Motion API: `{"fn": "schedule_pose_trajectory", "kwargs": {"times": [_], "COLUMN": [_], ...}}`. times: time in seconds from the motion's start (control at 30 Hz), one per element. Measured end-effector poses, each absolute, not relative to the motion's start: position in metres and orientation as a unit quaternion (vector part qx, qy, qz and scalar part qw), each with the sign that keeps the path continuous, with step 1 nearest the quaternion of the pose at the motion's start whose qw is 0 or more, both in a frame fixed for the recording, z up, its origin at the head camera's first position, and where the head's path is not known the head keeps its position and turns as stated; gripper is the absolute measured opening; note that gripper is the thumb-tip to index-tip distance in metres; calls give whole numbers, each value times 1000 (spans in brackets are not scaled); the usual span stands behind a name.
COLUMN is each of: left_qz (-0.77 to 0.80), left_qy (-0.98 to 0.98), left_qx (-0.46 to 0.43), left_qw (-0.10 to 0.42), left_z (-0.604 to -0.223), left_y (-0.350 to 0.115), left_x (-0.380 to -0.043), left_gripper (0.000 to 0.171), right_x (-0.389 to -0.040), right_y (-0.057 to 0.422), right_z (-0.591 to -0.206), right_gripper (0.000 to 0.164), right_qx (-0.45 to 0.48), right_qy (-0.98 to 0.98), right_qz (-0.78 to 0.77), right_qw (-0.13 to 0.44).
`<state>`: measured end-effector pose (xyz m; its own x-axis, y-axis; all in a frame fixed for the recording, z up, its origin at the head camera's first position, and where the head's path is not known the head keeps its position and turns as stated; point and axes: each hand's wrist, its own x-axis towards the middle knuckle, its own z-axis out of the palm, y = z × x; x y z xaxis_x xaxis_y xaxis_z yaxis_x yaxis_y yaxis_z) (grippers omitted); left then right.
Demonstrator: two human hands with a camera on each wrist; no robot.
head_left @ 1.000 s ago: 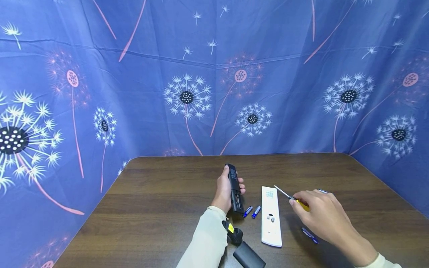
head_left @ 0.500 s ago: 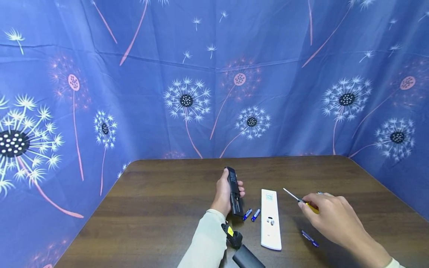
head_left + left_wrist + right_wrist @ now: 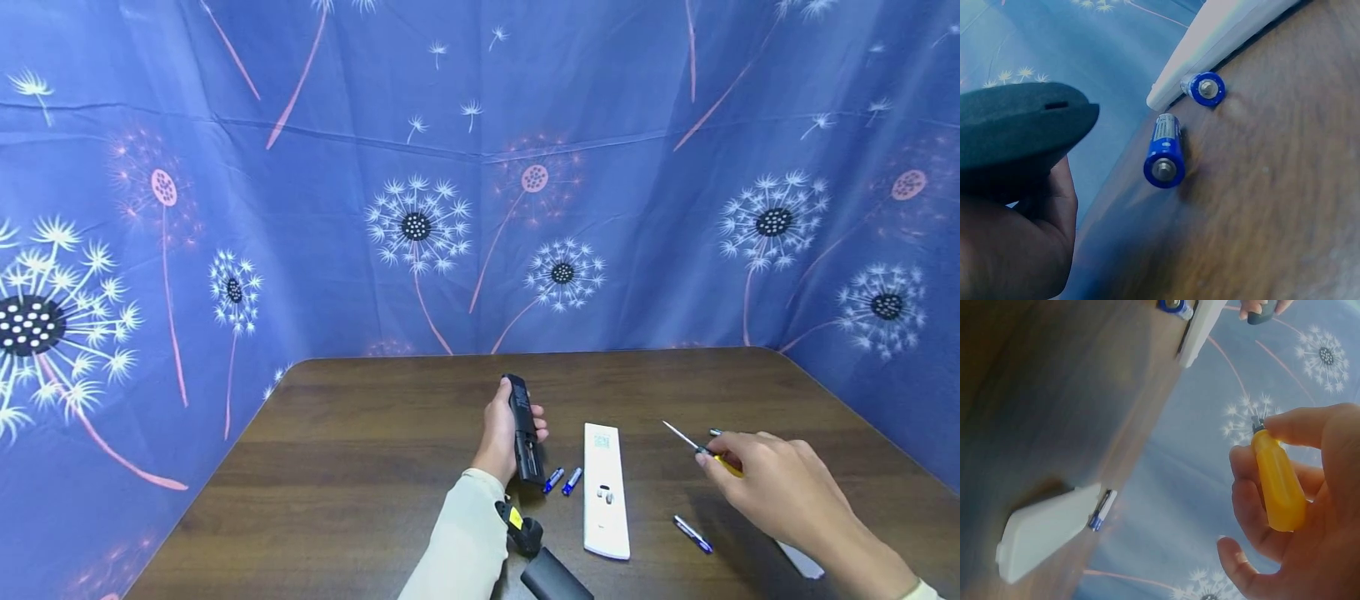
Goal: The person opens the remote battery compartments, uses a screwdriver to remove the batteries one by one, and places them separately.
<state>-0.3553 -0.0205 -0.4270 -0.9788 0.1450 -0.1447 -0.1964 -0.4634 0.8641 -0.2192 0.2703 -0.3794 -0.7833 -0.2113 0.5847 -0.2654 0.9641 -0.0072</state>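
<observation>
A black remote control (image 3: 521,408) is gripped by my left hand (image 3: 493,433), its back facing up and the battery slot (image 3: 531,457) uncovered. My right hand (image 3: 780,483) pinches a screwdriver (image 3: 682,435) by its yellow handle (image 3: 1279,481), the metal tip pointing to the far left. Between the hands lies a white remote control (image 3: 606,517), with a small opening mid-body. Two blue batteries (image 3: 553,480) rest side by side just right of the black remote. In the left wrist view, one battery (image 3: 1165,153) shows its metal terminal.
A blue battery (image 3: 692,534) lies left of my right forearm. Another battery (image 3: 1102,510) sits beyond the right hand, close to a white cover (image 3: 1050,531) on the table. A dark block (image 3: 555,575) is near my left wrist. A blue dandelion-print curtain (image 3: 480,208) hangs behind the table.
My right hand has moved right with the screwdriver, away from the white remote, and part of the white cover now shows under the forearm. The left hand holds the black remote about where it was.
</observation>
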Motion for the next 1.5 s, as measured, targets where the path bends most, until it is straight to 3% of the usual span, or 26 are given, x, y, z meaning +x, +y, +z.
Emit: {"fn": "schedule_pose_trajectory", "kwargs": {"times": [0.9, 1.2, 1.5], "left_qz": [859, 856, 858], "left_qy": [500, 505, 501], "left_qx": [-33, -34, -32], "left_qw": [108, 107, 108], "left_z": [-428, -430, -428], "left_y": [-18, -20, -21], "left_x": [-356, -357, -356], "left_gripper": [60, 65, 62], "right_x": [-212, -212, -212], "right_y": [324, 329, 336], "right_z": [-379, -382, -388], "right_gripper": [11, 10, 14], "right_qx": [51, 47, 26], "right_qy": [-979, -979, -989], "right_qz": [29, 32, 29], "right_qw": [195, 196, 144]}}
